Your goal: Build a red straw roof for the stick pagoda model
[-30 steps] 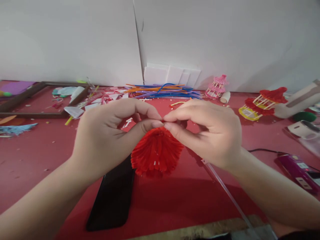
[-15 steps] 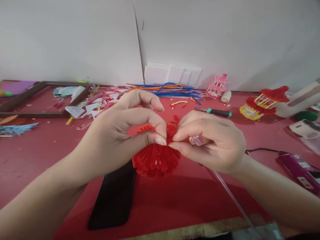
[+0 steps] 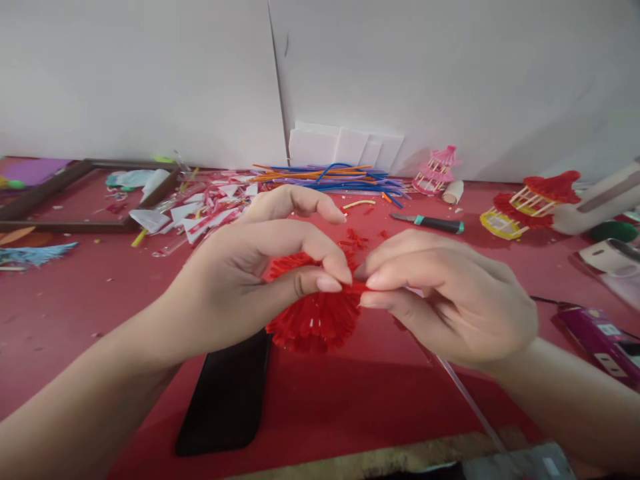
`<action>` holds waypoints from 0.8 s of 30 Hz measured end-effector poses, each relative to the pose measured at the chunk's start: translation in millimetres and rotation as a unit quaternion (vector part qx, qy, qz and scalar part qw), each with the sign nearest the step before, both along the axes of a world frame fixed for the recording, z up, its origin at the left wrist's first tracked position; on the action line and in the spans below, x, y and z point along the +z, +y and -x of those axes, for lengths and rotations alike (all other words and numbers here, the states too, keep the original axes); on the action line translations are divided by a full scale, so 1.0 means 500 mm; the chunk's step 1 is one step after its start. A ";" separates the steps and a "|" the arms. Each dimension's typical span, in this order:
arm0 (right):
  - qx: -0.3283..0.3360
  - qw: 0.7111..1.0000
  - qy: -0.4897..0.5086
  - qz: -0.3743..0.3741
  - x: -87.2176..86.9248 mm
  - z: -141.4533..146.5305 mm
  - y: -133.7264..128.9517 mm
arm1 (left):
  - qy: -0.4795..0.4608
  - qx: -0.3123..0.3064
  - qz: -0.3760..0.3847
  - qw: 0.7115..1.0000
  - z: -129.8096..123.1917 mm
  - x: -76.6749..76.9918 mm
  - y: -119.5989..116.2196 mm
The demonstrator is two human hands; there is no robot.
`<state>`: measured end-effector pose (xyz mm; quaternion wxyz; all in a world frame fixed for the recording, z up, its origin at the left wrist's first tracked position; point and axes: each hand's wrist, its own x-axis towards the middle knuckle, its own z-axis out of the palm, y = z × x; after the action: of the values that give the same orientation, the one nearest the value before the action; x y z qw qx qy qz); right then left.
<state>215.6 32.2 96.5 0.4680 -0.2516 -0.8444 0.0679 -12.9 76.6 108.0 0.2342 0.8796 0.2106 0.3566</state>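
Red strip (image 3: 357, 287), short, is seen in head cam at ctr, held up betw. both hands. Its L end is pinched betw. thumb & index of the left hand (image 3: 235, 280); the other fingers of that hand are curled above, apart from it. Its R end is gripped by fingertips of the right hand (image 3: 460, 300).

Red fringed piece (image 3: 317, 323) is seen just below/behind the strip, partly hidden by the hands; whether it is touched can't be told. Red table (image 3: 350, 407) is shown under all. Black phone (image 3: 225, 400) is laid near the fringed piece, lower L; clear rod (image 3: 467, 397) is set lower R.

Small red bits (image 3: 355, 239) are scattered behind the hands, w/ knife (image 3: 435, 223) to their R. Blue, orange & purple sticks (image 3: 330, 179) are piled at the back, nr white sheets (image 3: 345, 147) leaned on the wall (image 3: 150, 73).
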 end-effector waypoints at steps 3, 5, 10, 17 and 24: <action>-0.016 0.999 -0.016 -0.036 -0.017 -0.011 -0.003 | 0.032 0.046 -0.018 0.998 0.008 -0.002 0.002; -0.016 0.998 -0.028 -0.052 -0.038 -0.019 -0.006 | 0.088 0.066 -0.004 0.994 0.019 -0.003 0.000; -0.012 0.996 -0.053 -0.072 -0.089 -0.024 -0.013 | 0.212 0.068 0.018 0.975 0.042 -0.017 -0.009; -0.022 0.999 -0.029 -0.007 -0.089 -0.013 -0.013 | 0.228 0.080 0.031 0.970 0.035 -0.027 -0.016; -0.051 0.996 -0.026 0.070 -0.067 -0.007 -0.005 | 0.227 0.081 0.029 0.970 0.035 -0.022 -0.021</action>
<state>219.2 29.8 62.9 0.4297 -0.3284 -0.8356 0.0965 -30.5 66.1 97.1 0.1760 0.9104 0.3393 0.1586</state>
